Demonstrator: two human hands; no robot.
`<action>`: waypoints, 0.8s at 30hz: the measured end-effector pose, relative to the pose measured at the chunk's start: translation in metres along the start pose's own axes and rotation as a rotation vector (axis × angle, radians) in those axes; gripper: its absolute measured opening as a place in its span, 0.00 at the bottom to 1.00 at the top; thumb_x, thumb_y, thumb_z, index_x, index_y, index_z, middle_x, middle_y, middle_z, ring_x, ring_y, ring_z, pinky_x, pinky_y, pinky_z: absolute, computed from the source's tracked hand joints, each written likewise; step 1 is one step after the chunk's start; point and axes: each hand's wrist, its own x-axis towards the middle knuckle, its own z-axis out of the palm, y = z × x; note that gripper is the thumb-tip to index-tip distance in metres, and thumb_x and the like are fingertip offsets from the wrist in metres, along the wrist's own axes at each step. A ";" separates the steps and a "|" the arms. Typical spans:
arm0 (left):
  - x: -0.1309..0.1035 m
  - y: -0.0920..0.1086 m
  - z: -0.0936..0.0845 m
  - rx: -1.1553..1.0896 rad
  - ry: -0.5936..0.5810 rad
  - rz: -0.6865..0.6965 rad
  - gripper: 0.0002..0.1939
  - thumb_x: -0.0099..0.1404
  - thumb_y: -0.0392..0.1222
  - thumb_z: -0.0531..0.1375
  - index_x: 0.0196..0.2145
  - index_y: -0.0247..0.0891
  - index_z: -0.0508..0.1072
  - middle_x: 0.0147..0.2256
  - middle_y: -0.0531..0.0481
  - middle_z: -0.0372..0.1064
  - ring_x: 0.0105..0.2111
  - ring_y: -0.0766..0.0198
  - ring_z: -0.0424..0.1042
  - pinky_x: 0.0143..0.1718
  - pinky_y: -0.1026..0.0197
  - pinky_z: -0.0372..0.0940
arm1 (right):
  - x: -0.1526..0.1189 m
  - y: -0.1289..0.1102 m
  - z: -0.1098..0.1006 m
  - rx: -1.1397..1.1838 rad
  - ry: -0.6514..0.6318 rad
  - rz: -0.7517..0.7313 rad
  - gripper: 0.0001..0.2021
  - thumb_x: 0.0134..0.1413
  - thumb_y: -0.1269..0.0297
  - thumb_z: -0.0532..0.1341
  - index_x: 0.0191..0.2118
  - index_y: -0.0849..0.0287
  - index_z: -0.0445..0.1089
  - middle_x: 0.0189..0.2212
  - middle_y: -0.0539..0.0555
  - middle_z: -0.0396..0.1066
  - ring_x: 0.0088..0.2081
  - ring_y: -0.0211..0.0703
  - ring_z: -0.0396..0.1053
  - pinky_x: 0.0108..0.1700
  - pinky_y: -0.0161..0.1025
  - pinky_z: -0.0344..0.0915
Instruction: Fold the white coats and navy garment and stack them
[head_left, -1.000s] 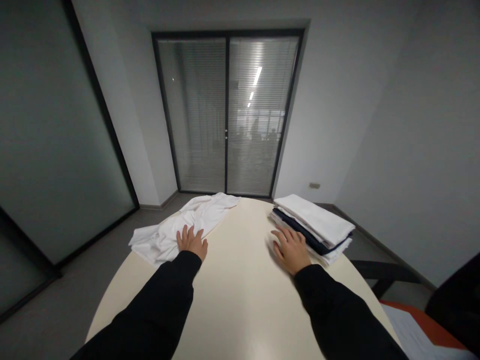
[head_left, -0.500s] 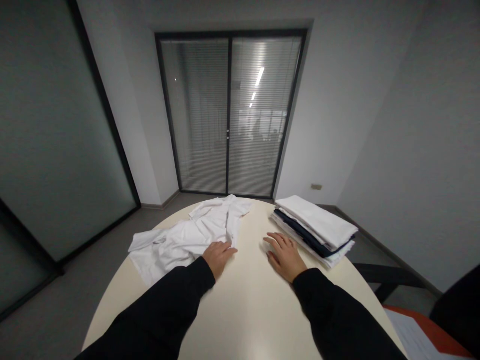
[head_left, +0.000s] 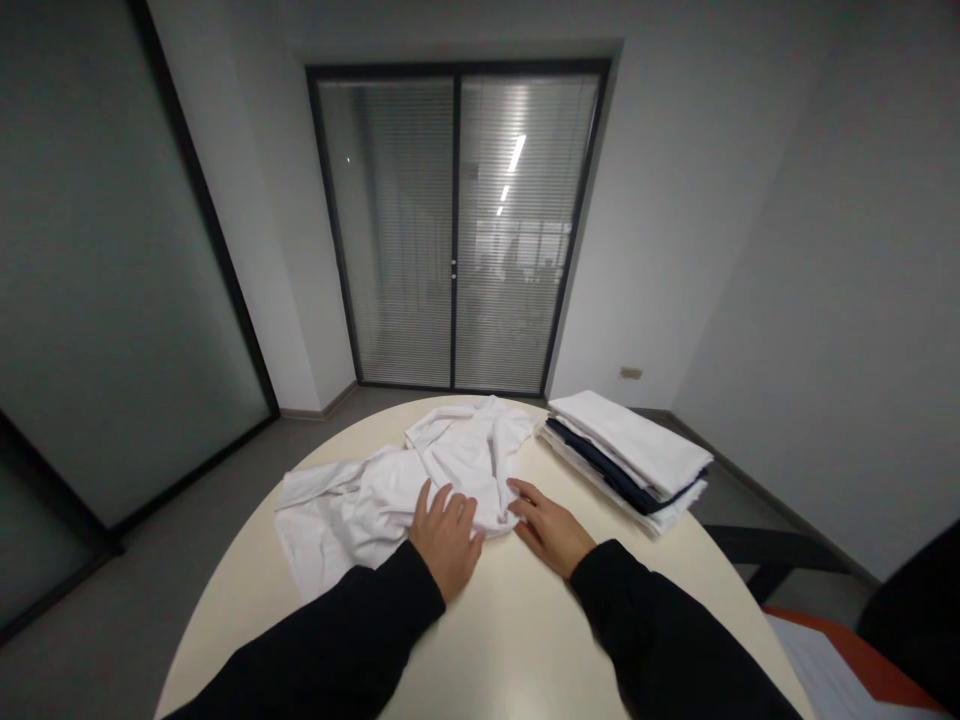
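Observation:
A rumpled white shirt (head_left: 457,455) lies spread over the far left and middle of the round table (head_left: 517,640). My left hand (head_left: 448,540) rests on its near edge, fingers spread and pressing on the fabric. At the shirt's right edge is my right hand (head_left: 555,530). Its fingertips touch the cloth, with fingers bent but apart. Right of that hand sits a stack of folded clothes (head_left: 626,465), white on top with a dark navy layer between white ones.
Beyond the table's far edge stands a glazed double door (head_left: 454,230) with blinds. At the lower right are a dark chair (head_left: 780,550) and an orange-red surface (head_left: 885,670) with white paper (head_left: 814,655) on it.
The shirt has shifted right and bunched more, along with my left hand, whose fingers have spread. My right hand has moved left to the shirt's edge. The stack stays put.

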 end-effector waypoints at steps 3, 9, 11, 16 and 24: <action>-0.001 -0.004 -0.006 0.050 0.002 -0.178 0.17 0.61 0.45 0.58 0.45 0.34 0.74 0.44 0.31 0.69 0.52 0.33 0.60 0.58 0.32 0.38 | 0.000 0.011 0.000 -0.068 0.071 0.137 0.11 0.60 0.69 0.53 0.45 0.55 0.69 0.56 0.58 0.62 0.48 0.45 0.70 0.48 0.42 0.68; -0.021 0.002 0.007 0.086 -0.158 -0.064 0.24 0.58 0.56 0.60 0.46 0.36 0.75 0.42 0.33 0.73 0.44 0.37 0.70 0.59 0.33 0.37 | 0.000 0.033 0.000 -0.158 0.109 0.345 0.15 0.59 0.70 0.52 0.44 0.55 0.74 0.40 0.57 0.72 0.43 0.48 0.69 0.46 0.42 0.65; -0.026 0.007 0.006 0.071 -0.219 0.002 0.28 0.58 0.61 0.59 0.48 0.38 0.74 0.47 0.33 0.71 0.45 0.36 0.70 0.58 0.33 0.42 | 0.000 0.032 0.000 -0.117 0.104 0.399 0.17 0.61 0.68 0.49 0.44 0.54 0.75 0.42 0.56 0.73 0.45 0.48 0.68 0.48 0.42 0.64; -0.023 0.021 -0.025 -0.044 -0.487 0.082 0.33 0.62 0.68 0.50 0.50 0.41 0.73 0.54 0.36 0.68 0.49 0.39 0.70 0.50 0.41 0.60 | 0.002 0.027 0.004 -0.072 0.047 0.465 0.19 0.60 0.53 0.53 0.48 0.55 0.75 0.49 0.58 0.71 0.52 0.52 0.65 0.55 0.45 0.59; -0.006 0.026 -0.043 -0.158 -0.536 0.054 0.20 0.70 0.52 0.47 0.49 0.43 0.72 0.43 0.47 0.77 0.48 0.53 0.73 0.64 0.37 0.36 | -0.003 0.054 0.015 -0.137 0.131 0.447 0.22 0.57 0.66 0.54 0.57 0.59 0.67 0.56 0.59 0.65 0.56 0.53 0.61 0.58 0.48 0.57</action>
